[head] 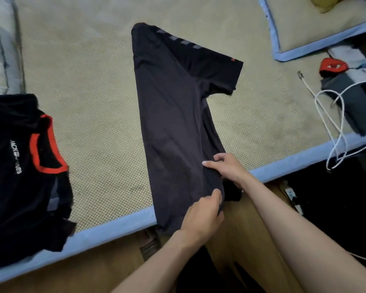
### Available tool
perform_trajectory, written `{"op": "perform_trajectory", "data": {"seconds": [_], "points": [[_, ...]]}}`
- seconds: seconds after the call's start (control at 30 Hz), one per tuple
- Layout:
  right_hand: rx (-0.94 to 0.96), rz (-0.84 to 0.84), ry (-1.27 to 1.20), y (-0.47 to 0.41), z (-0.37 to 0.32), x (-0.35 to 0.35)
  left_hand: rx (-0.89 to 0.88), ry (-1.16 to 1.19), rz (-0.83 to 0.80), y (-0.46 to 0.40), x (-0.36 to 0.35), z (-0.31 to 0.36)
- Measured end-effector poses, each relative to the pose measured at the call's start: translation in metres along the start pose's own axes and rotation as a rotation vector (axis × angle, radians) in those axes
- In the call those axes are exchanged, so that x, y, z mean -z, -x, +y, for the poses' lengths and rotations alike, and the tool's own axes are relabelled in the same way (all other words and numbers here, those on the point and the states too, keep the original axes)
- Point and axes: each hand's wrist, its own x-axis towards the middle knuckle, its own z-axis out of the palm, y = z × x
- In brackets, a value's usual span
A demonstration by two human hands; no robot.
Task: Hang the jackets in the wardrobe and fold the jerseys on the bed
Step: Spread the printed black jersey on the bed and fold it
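One jersey half-folded on bed; both hands, left hand and right hand, pinching its hem; black pile left awaits.

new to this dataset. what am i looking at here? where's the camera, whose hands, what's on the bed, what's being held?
There is no robot: a person works with bare hands. The single picture comes from a wide-angle camera on the person's head, looking forward and down, so both forearms enter from the bottom edge.

The surface is a bed covered with a beige mat with blue edging. In the middle lies a dark jersey, folded lengthwise, one short sleeve sticking out to the right and its hem hanging over the near edge. The left hand grips the fabric near the hem; the right hand holds the folded edge just above it.

At left is a pile of black clothes with red trim and white lettering. At right are a white cable, a red and black item and a blue-edged pillow.
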Motion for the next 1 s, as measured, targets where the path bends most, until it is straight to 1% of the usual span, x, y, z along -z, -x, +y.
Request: {"op": "perform_trajectory", "data": {"seconds": [0.1, 0.2, 0.3, 0.4, 0.43, 0.47, 0.5, 0.57, 0.6, 0.63, 0.7, 0.73, 0.77, 0.83, 0.9, 0.93, 1.0], "points": [[0.007, -0.015, 0.010, 0.010, 0.019, 0.018, -0.037, -0.031, -0.004, -0.008, -0.017, 0.004], [0.032, -0.042, -0.078, 0.015, 0.033, 0.030, -0.108, -0.008, 0.012, -0.013, -0.031, 0.004], [0.032, -0.028, -0.267, 0.017, 0.043, 0.036, -0.161, 0.013, 0.028, -0.008, -0.047, 0.003], [-0.023, -0.051, -0.607, 0.014, 0.055, 0.039, -0.223, -0.025, 0.023, 0.002, -0.063, -0.002], [-0.040, -0.062, -0.650, 0.012, 0.059, 0.040, -0.246, -0.056, 0.032, 0.004, -0.067, -0.003], [-0.056, -0.054, -0.609, 0.009, 0.065, 0.041, -0.260, -0.088, 0.037, 0.005, -0.070, -0.004], [-0.060, -0.021, -0.491, 0.006, 0.070, 0.042, -0.263, -0.117, 0.031, 0.004, -0.072, -0.005], [-0.040, 0.080, -0.170, 0.001, 0.082, 0.045, -0.258, -0.154, 0.006, 0.000, -0.070, -0.005], [-0.023, 0.105, -0.072, -0.002, 0.090, 0.047, -0.250, -0.166, -0.010, -0.003, -0.067, -0.006], [-0.012, 0.086, -0.024, -0.005, 0.097, 0.050, -0.240, -0.177, -0.017, -0.008, -0.062, -0.007], [-0.013, -0.039, 0.024, -0.010, 0.108, 0.056, -0.207, -0.206, 0.004, -0.020, -0.049, -0.010], [-0.020, -0.100, 0.084, -0.012, 0.112, 0.060, -0.179, -0.221, 0.021, -0.028, -0.040, -0.011], [-0.024, -0.126, 0.173, -0.015, 0.117, 0.064, -0.145, -0.237, 0.040, -0.036, -0.030, -0.013], [-0.021, -0.096, 0.327, -0.022, 0.128, 0.075, -0.065, -0.259, 0.101, -0.055, -0.007, -0.017], [-0.066, -0.093, 0.410, -0.025, 0.130, 0.085, 0.007, -0.286, 0.185, -0.076, 0.019, -0.021], [-0.092, -0.126, 0.456, -0.028, 0.127, 0.090, 0.034, -0.300, 0.231, -0.088, 0.033, -0.023], [-0.176, -0.272, 0.634, -0.032, 0.111, 0.096, 0.074, -0.307, 0.307, -0.116, 0.058, -0.028]]}}
